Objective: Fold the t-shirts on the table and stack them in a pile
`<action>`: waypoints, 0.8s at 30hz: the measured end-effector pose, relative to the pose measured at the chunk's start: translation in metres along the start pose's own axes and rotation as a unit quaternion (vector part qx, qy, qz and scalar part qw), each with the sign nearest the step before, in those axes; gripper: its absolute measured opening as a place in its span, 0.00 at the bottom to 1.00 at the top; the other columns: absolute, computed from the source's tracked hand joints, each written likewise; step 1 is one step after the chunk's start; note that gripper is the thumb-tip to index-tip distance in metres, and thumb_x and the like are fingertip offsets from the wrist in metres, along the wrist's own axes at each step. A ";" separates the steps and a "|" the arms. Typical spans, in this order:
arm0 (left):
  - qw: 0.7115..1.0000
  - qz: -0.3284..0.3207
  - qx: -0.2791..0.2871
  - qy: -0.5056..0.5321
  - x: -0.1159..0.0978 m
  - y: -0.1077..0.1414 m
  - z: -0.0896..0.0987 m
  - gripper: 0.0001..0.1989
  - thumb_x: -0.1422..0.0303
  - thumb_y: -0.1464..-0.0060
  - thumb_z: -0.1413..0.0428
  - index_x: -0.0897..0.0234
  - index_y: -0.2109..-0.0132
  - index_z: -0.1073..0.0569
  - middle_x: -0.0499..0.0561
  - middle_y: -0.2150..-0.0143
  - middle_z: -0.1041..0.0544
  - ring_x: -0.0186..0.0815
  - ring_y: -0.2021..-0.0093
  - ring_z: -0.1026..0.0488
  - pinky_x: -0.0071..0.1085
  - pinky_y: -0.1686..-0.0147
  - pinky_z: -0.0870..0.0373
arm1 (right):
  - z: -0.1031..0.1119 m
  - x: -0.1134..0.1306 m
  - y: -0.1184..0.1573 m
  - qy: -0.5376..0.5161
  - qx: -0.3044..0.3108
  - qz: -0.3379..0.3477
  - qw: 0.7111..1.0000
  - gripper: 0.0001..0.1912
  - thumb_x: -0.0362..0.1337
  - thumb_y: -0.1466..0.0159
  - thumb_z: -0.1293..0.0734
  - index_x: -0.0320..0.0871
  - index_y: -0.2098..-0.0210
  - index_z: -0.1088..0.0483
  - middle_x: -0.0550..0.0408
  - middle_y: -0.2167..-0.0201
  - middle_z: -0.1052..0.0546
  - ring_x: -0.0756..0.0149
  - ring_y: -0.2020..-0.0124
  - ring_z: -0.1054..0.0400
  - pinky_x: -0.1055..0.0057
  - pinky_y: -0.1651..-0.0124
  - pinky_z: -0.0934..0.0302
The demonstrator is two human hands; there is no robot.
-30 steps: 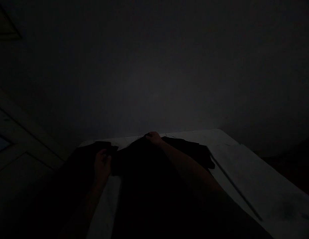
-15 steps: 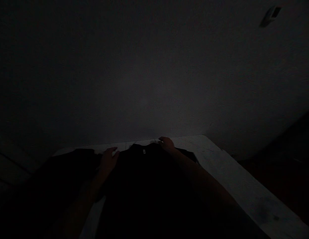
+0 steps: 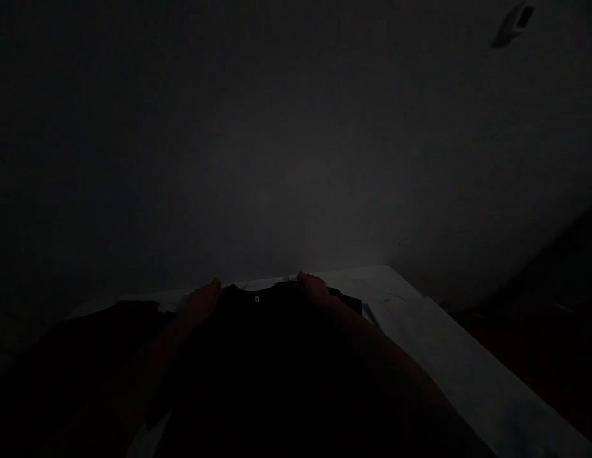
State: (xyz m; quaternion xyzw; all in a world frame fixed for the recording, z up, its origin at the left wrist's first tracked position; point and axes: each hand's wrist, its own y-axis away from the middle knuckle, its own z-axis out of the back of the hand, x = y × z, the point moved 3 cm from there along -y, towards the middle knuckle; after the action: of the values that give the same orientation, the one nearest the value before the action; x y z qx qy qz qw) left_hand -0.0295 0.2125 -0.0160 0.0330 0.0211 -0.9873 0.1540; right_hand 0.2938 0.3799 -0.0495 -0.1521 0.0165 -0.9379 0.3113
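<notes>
Can read no text. Can make out only a dark mark (image 3: 257, 299), too small to decipher, on the black shirt's (image 3: 257, 362) neck tag (image 3: 257, 297), near the table's far edge (image 3: 357, 273)

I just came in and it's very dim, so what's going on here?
A person's left grip and right grip are at the shoulders of a dark shirt, spread on a pale table by a wall. A small white label shows near its top. Another dark garment lies to the left. It's too dark to tell whether either grip is closed.
</notes>
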 end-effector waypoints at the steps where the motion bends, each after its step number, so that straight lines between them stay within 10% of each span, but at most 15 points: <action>1: 1.000 -0.006 0.004 -0.015 0.003 -0.002 -0.001 0.14 0.63 0.31 0.60 0.61 0.48 0.34 0.60 0.56 0.20 0.45 0.57 0.22 0.35 0.62 0.35 | -0.002 0.002 -0.004 -0.002 0.000 0.009 1.000 0.10 0.42 0.30 0.35 0.47 0.52 0.30 0.50 0.54 0.21 0.60 0.54 0.27 0.70 0.59 0.44; 12: 0.998 0.023 -0.016 0.064 0.024 -0.031 -0.027 0.16 0.56 0.35 0.53 0.62 0.50 0.30 0.59 0.53 0.20 0.42 0.54 0.23 0.33 0.59 0.33 | -0.014 -0.011 -0.035 0.023 -0.029 0.021 0.999 0.13 0.44 0.32 0.32 0.45 0.52 0.27 0.48 0.52 0.22 0.59 0.51 0.29 0.69 0.52 0.41; 19: 0.965 0.005 0.207 0.159 0.087 0.009 0.000 0.20 0.50 0.53 0.39 0.62 0.63 0.21 0.54 0.60 0.17 0.45 0.60 0.22 0.34 0.62 0.30 | -0.017 -0.012 -0.027 0.040 -0.042 -0.014 0.998 0.17 0.49 0.30 0.36 0.45 0.51 0.25 0.44 0.52 0.22 0.55 0.52 0.27 0.65 0.56 0.38; 24: 0.985 0.037 0.069 0.154 0.102 0.027 0.024 0.20 0.57 0.35 0.55 0.62 0.52 0.23 0.53 0.51 0.19 0.40 0.52 0.24 0.30 0.55 0.30 | -0.018 -0.014 -0.025 0.112 -0.021 -0.036 0.993 0.22 0.55 0.31 0.38 0.44 0.52 0.26 0.43 0.61 0.19 0.52 0.60 0.24 0.66 0.65 0.42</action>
State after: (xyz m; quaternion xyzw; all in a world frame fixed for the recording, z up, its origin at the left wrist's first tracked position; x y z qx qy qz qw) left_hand -0.1197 0.1549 -0.0002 0.1955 -0.0247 -0.9633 0.1824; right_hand 0.2842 0.4069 -0.0674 -0.0532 0.0660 -0.9590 0.2703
